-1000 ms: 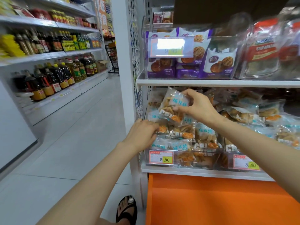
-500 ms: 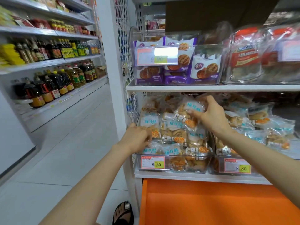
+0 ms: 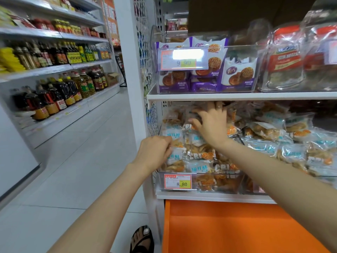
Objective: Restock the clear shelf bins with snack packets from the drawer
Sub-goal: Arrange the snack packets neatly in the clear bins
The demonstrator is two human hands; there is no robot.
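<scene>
**Right hand has let its packet go and flattened onto the pile**

A second ago the right hand [image 3: 211, 123] pinched a packet above the bin [image 3: 218, 186]. Now its fingers are spread and straight, pressing the pile [image 3: 200, 156] back under the upper shelf [image 3: 237, 95]. That packet can no longer be told from the others. The left hand [image 3: 155, 152] has stayed at the bin's front left corner, fingers curled on the front packet [image 3: 175, 156], apparently steadying it. The bin sits on the lower shelf [image 3: 209, 197] and looks heaped above its rim. This placement therefore seems finished, and the next packets would come from the orange drawer [image 3: 237, 225] below. A pile this full may slide forward once both hands leave it.
</scene>
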